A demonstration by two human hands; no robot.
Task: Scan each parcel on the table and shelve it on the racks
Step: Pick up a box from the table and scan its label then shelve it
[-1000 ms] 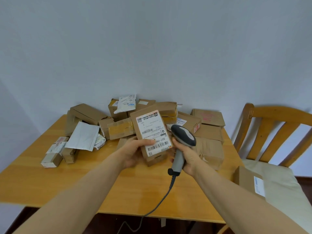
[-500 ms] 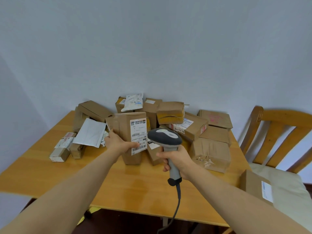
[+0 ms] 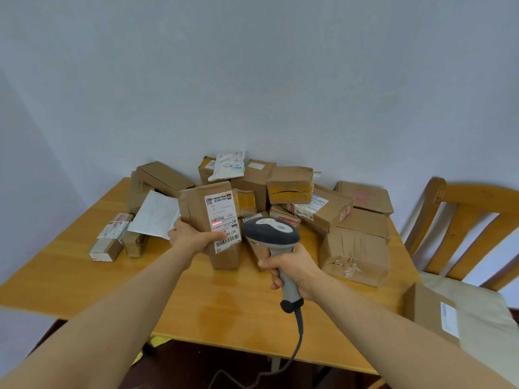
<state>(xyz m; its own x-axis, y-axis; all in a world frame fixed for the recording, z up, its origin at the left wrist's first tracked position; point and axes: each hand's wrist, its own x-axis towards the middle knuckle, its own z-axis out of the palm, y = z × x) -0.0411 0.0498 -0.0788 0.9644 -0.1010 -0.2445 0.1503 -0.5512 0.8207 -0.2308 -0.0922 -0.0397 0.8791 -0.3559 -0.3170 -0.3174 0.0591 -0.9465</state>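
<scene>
My left hand (image 3: 193, 238) holds the tall brown cardboard parcel (image 3: 200, 214) upright on the yellow wooden table (image 3: 224, 310), with the thumb over its white label (image 3: 223, 217). My right hand (image 3: 293, 269) grips the grey handheld scanner (image 3: 271, 231), and a red line lies on that label (the scan is under way, I judge). The heap of brown boxes (image 3: 290, 185) behind waits unshelved. The racks are out of view.

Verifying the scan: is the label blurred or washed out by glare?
Head view: label sharp enough for large print, fine print soft; no glare on it, only the red scan line; faint sheen on the table; wide-angle distortion at the borders.
</scene>
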